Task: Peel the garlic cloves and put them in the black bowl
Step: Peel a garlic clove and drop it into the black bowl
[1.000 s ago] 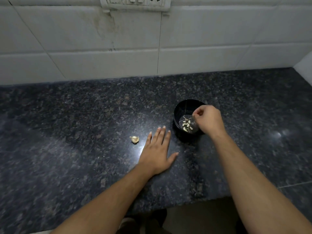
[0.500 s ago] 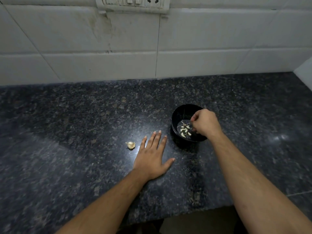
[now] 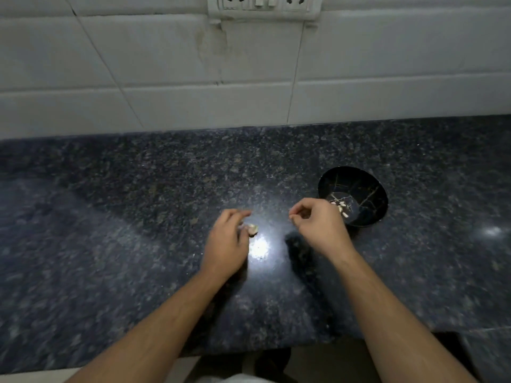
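- I see the garlic, a small pale, papery lump with a brownish tinge, on the dark speckled counter, just left of a bright glare spot.
- My left hand is at the garlic, fingers curled over it and the thumb against its near side; it looks like a pinch, though motion blur softens the contact.
- My right hand hangs above the counter right of the garlic, apart from it, fingers curled with thumb and forefinger tips close together; I cannot tell whether anything is between them.
- The black bowl stands upright on the counter just behind and right of my right hand, which covers its near-left rim.
- In the bowl lie several small white cloves, gathered at the bottom, with thin pale streaks on the inner wall.
- White wall tiles rise behind the counter, with a socket plate at the top.
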